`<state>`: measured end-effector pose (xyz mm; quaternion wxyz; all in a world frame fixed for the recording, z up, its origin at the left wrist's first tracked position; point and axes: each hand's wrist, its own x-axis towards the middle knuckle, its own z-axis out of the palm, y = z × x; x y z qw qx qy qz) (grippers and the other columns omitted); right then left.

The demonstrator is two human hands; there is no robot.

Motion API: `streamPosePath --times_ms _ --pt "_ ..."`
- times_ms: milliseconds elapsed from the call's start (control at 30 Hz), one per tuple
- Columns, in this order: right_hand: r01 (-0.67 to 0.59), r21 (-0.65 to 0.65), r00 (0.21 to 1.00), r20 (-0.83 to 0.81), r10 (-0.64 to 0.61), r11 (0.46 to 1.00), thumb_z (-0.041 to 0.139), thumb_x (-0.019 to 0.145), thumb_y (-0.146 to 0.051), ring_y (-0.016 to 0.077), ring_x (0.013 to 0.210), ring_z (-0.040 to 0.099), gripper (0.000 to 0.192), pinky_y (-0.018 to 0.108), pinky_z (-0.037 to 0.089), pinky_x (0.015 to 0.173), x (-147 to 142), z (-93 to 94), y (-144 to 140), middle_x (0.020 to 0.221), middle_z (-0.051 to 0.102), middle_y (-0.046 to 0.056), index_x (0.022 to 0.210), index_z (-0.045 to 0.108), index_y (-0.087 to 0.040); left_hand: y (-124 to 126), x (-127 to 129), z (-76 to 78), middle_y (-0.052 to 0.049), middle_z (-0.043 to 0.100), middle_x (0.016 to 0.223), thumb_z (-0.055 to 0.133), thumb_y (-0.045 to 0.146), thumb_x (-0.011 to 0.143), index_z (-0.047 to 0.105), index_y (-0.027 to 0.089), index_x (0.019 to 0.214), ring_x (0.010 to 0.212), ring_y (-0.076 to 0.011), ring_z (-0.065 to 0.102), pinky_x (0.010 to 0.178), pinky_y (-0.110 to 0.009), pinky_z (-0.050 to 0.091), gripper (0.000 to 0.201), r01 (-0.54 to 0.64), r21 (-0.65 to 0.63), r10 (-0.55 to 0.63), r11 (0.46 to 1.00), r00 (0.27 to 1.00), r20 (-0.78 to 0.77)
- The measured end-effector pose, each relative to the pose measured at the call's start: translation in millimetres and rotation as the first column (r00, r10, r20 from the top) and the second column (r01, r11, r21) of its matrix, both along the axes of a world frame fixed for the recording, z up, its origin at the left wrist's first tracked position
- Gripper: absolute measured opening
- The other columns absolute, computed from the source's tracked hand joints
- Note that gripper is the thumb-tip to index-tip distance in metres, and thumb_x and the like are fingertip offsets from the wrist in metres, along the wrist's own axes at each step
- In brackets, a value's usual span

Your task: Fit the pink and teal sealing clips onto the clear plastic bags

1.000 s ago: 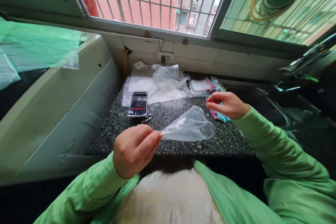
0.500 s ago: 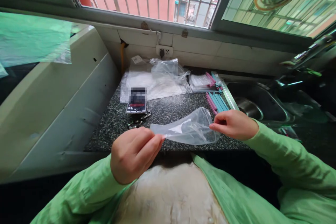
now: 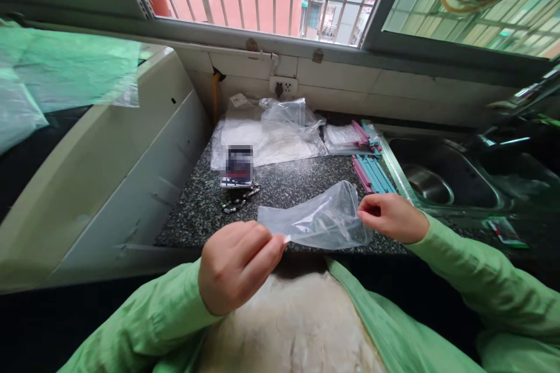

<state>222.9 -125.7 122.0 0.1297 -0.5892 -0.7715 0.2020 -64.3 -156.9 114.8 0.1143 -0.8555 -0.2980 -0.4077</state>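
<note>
A clear plastic bag stretches between my two hands above the counter's front edge. My left hand is closed, pinching the bag's left end between thumb and fingers. At the bag's wider right end, my right hand pinches the rim with thumb and forefinger. Just behind the right hand lie several pink and blue sealing strips. Left of the bag, a small dark packet with a blurred face rests by a beaded chain.
Clear plastic bags lie in a pile along the wall, with a smaller stack of bags to their right. A sink with a metal bowl is at the right. A pale appliance borders the speckled counter on the left.
The view has shifted slightly left, so everything appears a little further right. Both hands keep their pinch on the bag, which has changed shape slightly.
</note>
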Motion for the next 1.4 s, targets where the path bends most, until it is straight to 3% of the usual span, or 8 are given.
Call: streamPosePath --times_ms 200,500,733,867,1000,1200,1400 --pt "-0.080 -0.277 0.912 -0.408 -0.042 0.958 0.054 0.068 -0.044 0.0063 0.042 0.040 0.030 0.020 0.032 0.040 16 11.0 16 0.048 0.047 -0.003 0.058 0.050 -0.017 2 -10 -0.4 0.000 0.054 0.059 0.059 0.012 0.070 0.056 0.015 0.079 0.055 -0.0097 0.048 0.051 -0.023 0.039 0.010 0.010 0.075 -0.008 0.997 1.000 -0.026" --pt "-0.049 -0.291 0.803 -0.581 -0.135 0.956 0.063 0.061 -0.051 0.0088 0.044 0.041 0.035 0.025 0.034 0.043 38 27.4 29 0.047 0.047 -0.001 0.055 0.053 -0.018 7 -16 -2.5 0.000 0.053 0.061 0.059 0.012 0.070 0.054 0.016 0.080 0.055 -0.0082 0.047 0.050 -0.020 0.039 0.011 -0.015 0.042 0.015 0.999 1.000 0.000" --pt "0.131 -0.074 0.723 -0.675 -0.146 0.989 0.068 0.059 -0.044 0.0084 0.052 0.045 0.028 0.023 0.035 0.047 25 56.0 13 0.056 0.052 -0.001 0.060 0.059 -0.018 11 -19 -0.3 0.000 0.053 0.064 0.059 0.011 0.070 0.055 0.016 0.080 0.054 -0.0068 0.046 0.049 -0.018 0.038 0.012 0.008 -0.077 0.000 0.997 0.995 0.104" --pt "0.136 0.102 0.717 -0.697 -0.027 0.985 0.071 0.060 -0.032 0.0092 0.063 0.049 0.018 0.022 0.039 0.054 14 59.4 0 0.069 0.055 0.000 0.069 0.061 -0.020 13 -18 -3.7 0.000 0.053 0.064 0.059 0.011 0.070 0.055 0.016 0.077 0.056 -0.0072 0.047 0.050 -0.018 0.038 0.009 0.016 -0.133 0.003 0.991 0.990 0.143" --pt "0.121 0.300 0.727 -0.676 0.121 0.946 0.067 0.065 -0.017 0.0094 0.066 0.049 0.008 0.025 0.039 0.060 11 47.6 1 0.069 0.054 -0.001 0.069 0.061 -0.021 15 -18 -7.4 -0.001 0.054 0.066 0.058 0.011 0.071 0.056 0.015 0.076 0.057 -0.0070 0.047 0.051 -0.018 0.039 0.007 0.020 -0.201 0.020 0.979 0.980 0.196" --pt "0.091 0.493 0.736 -0.619 0.276 0.865 0.065 0.064 -0.010 0.0158 0.088 0.054 0.016 0.033 0.043 0.075 10 44.5 8 0.094 0.058 0.003 0.072 0.064 -0.024 18 -20 -6.5 0.000 0.051 0.063 0.056 0.009 0.072 0.056 0.014 0.071 0.053 -0.0052 0.044 0.047 -0.016 0.036 0.005 0.123 -0.360 0.002 0.925 0.945 0.328" --pt "0.078 0.623 0.741 -0.559 0.373 0.778 0.062 0.065 -0.006 0.0169 0.069 0.056 0.018 0.037 0.045 0.064 3 49.2 9 0.069 0.060 0.002 0.073 0.064 -0.022 17 -18 -12.6 0.001 0.048 0.060 0.053 0.011 0.075 0.053 0.013 0.067 0.051 -0.0054 0.039 0.046 -0.018 0.032 0.008 0.284 -0.512 -0.046 0.811 0.903 0.428"
